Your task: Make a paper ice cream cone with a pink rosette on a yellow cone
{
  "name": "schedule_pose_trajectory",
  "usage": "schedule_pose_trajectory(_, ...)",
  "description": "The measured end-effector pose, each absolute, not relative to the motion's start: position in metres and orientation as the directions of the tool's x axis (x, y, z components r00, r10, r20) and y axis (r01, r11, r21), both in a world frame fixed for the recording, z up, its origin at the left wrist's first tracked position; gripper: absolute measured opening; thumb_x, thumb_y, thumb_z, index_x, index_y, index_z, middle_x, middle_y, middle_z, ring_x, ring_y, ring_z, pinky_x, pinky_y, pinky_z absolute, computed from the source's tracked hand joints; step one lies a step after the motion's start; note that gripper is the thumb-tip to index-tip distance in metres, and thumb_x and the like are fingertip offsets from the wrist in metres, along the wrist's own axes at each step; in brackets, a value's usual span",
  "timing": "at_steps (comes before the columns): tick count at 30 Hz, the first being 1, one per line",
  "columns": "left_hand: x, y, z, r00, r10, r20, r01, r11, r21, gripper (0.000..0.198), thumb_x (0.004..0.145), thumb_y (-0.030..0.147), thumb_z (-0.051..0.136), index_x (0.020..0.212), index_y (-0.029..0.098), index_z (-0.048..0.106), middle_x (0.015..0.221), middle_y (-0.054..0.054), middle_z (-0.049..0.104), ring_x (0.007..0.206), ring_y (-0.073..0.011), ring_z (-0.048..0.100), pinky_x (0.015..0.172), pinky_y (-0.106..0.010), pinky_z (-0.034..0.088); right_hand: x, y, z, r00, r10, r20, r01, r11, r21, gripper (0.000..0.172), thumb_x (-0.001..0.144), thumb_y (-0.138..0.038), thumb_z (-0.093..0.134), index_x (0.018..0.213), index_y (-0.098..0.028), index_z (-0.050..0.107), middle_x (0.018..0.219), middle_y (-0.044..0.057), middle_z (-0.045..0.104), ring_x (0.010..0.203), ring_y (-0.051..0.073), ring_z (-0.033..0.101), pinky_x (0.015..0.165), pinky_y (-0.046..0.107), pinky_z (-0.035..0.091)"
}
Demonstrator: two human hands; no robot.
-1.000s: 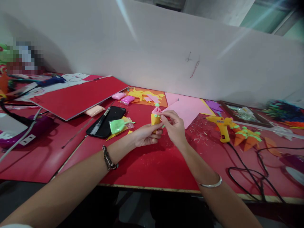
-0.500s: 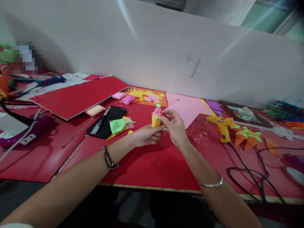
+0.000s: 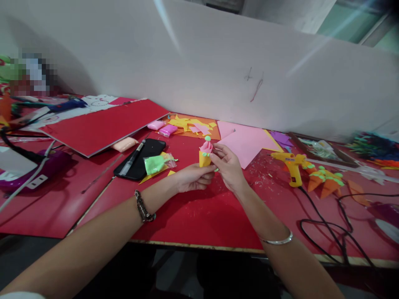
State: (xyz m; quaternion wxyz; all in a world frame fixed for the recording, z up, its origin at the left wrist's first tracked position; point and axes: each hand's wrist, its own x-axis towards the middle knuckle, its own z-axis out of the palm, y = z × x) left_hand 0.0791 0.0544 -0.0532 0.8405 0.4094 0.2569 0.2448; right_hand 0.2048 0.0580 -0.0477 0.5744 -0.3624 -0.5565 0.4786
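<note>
So on the far left there's a big red board [image 3: 106, 124] propped at a slant, with a peach packet [image 3: 124, 144] just by its lower edge. Next comes a black slab [image 3: 151, 149] with a pen [image 3: 132, 158] lying on it, then a bright green packet [image 3: 154, 165] touching its side. Left hand [image 3: 195, 178] has its fingers curled round a little yellow cone [image 3: 204, 159], holding it upright over the table; it's got a pink swirl [image 3: 206, 146] and a green ball [image 3: 208, 138] on top. Right hand [image 3: 229, 168] has thumb and fingertips up at the cone's right rim, honestly can't tell if they're pinching anything. Behind it lies pink paper [image 3: 245, 143], then a yellow glue gun [image 3: 291, 166] beside some orange cones [image 3: 326, 182].
</note>
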Motion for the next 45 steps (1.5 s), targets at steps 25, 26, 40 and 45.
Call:
schedule_pose_trajectory(25, 0.079, 0.055, -0.052, 0.732, 0.654, -0.189, -0.279, 0.541, 0.794, 0.026, 0.077, 0.036, 0.055, 0.067, 0.017, 0.039, 0.047, 0.010, 0.018, 0.036, -0.0023, 0.015, 0.034, -0.014, 0.011, 0.206, 0.057, -0.047, -0.137, 0.948, 0.288, -0.129, 0.272, -0.954, 0.021, 0.076, -0.030, 0.050, 0.096, -0.025, 0.053, 0.101, 0.000, 0.056, 0.087, 0.012, 0.053, 0.060, 0.021, 0.043)
schedule_pose_trajectory(26, 0.078, 0.056, -0.052, 0.726, 0.663, -0.183, -0.302, 0.546, 0.782, 0.025, 0.078, 0.035, 0.055, 0.068, 0.017, 0.040, 0.047, 0.011, 0.017, 0.036, -0.0023, 0.014, 0.034, -0.013, 0.011, 0.207, 0.057, -0.047, -0.128, 0.951, 0.283, -0.138, 0.265, -0.954, 0.022, 0.076, -0.032, 0.049, 0.096, -0.025, 0.053, 0.101, 0.000, 0.055, 0.085, 0.012, 0.053, 0.058, 0.021, 0.042)
schedule_pose_trajectory(40, 0.077, 0.061, -0.048, 0.522, 0.842, -0.134, -0.460, 0.411, 0.787, 0.030, 0.072, 0.036, 0.061, 0.062, 0.016, 0.040, 0.046, 0.010, 0.020, 0.035, -0.0018, 0.016, 0.034, -0.015, 0.011, 0.210, 0.056, -0.046, -0.117, 0.836, 0.537, 0.304, 0.545, -0.782, 0.012, 0.075, -0.024, 0.052, 0.083, -0.022, 0.061, 0.084, 0.003, 0.055, 0.077, 0.013, 0.053, 0.071, 0.028, 0.045)
schedule_pose_trajectory(45, 0.077, 0.062, -0.052, 0.519, 0.844, -0.136, -0.433, 0.397, 0.809, 0.029, 0.072, 0.035, 0.061, 0.064, 0.016, 0.040, 0.046, 0.010, 0.020, 0.036, -0.0018, 0.017, 0.034, -0.015, 0.011, 0.210, 0.057, -0.046, -0.114, 0.820, 0.560, 0.371, 0.558, -0.742, 0.011, 0.074, -0.018, 0.049, 0.079, -0.020, 0.059, 0.079, 0.003, 0.054, 0.073, 0.013, 0.052, 0.067, 0.027, 0.044)
